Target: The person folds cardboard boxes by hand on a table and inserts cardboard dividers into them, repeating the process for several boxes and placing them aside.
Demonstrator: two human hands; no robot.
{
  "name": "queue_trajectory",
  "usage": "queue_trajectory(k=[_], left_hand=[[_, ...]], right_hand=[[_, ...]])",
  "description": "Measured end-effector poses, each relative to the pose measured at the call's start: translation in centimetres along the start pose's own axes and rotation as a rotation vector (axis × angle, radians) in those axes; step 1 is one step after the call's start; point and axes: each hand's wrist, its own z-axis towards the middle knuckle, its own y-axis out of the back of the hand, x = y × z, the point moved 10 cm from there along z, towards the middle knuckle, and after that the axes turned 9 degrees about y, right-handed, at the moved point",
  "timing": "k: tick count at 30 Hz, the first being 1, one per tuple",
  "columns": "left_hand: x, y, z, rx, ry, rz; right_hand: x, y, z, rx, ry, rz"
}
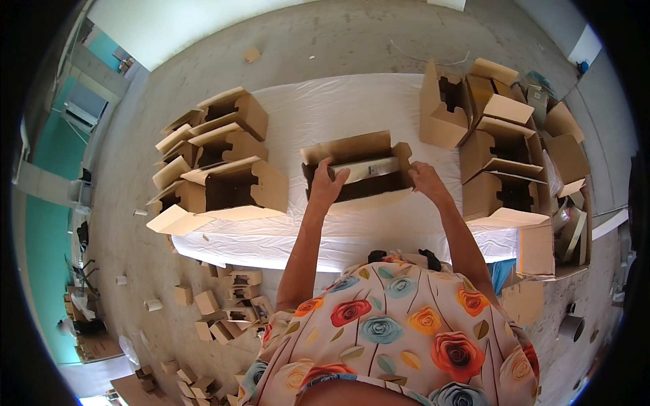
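In the middle of the table, an open brown cardboard box [369,201] stands with its flaps raised. Inside lies a long, flat, whitish piece [371,167] with a darker mark; its exact kind is unclear. My left hand [326,184] grips the box's left end, its thumb reaching inward near the whitish piece. On the opposite end, my right hand [426,178] is closed round the notched side wall. The fingertips of both hands are partly hidden by the cardboard.
A white sheet [325,101] covers the table. Open cardboard boxes [267,186] stand in rows at the left, with more boxes [443,125] at the right. A large carton [536,250] holding assorted pieces is at the right edge. Small boxes [206,302] lie on the floor.
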Motion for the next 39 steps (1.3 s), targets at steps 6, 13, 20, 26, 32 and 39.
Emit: queue_trajectory(k=[6, 13, 20, 26, 32, 39], left_hand=[[-6.5, 4.3, -6.0, -0.326, -0.441, 0.163], [8.3, 6.1, -6.2, -0.091, -0.034, -0.274], [6.5, 3.0, -7.2, 0.115, 0.038, -0.108], [5.2, 2.0, -6.5, 0.014, -0.267, 0.133], [6.8, 1.0, -2.6, 0.019, -0.059, 0.050], [5.4, 4.0, 0.5, -0.266, -0.137, 0.086]], right_hand=[[-0.5, 0.8, -1.0, -0.008, -0.029, -0.013], [3.4, 0.8, -2.2, -0.043, 0.167, 0.043], [1.5, -1.0, -3.1, 0.073, 0.345, 0.289], [1.7, -2.1, -4.6, 0.125, 0.396, 0.164], [-1.4, -2.7, -1.4, -0.012, 0.230, -0.029], [-5.0, -3.5, -1.1, -0.101, -0.039, 0.167]])
